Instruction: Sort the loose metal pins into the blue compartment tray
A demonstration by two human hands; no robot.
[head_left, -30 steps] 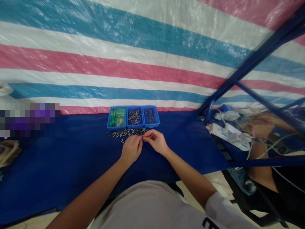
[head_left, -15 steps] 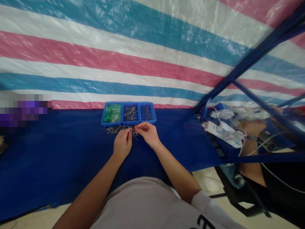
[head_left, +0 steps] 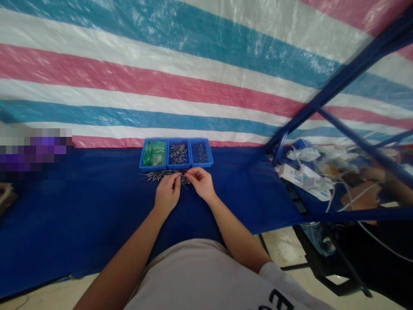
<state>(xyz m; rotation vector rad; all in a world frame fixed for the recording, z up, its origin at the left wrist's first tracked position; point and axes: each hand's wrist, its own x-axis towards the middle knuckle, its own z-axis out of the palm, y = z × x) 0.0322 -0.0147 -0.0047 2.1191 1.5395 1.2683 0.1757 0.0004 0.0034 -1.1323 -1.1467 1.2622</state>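
My left hand (head_left: 167, 192) and my right hand (head_left: 201, 183) meet with pinched fingertips over a pile of thin dark metal pieces (head_left: 158, 175) on the blue table. Whatever lies between the fingertips of either hand is too small to make out. Just behind the pile stand three joined blue bins. The left bin (head_left: 141, 160) has green plastic packets (head_left: 155, 153) in it. Many short metal pieces (head_left: 178, 154) fill the middle one, and the right bin (head_left: 209, 160) holds fewer metal pieces (head_left: 200, 153).
The blue table (head_left: 97, 206) runs along a striped tarp (head_left: 193, 94). At the right rise blue metal bars (head_left: 309, 110); beyond them are a white power strip (head_left: 305, 181), cables, plastic bags and another person's arm (head_left: 361, 196). A brown object (head_left: 5, 196) lies far left.
My hands stay together over the pile with hardly any change. The other person's arm at the right has moved further right. The whole view has shifted slightly.
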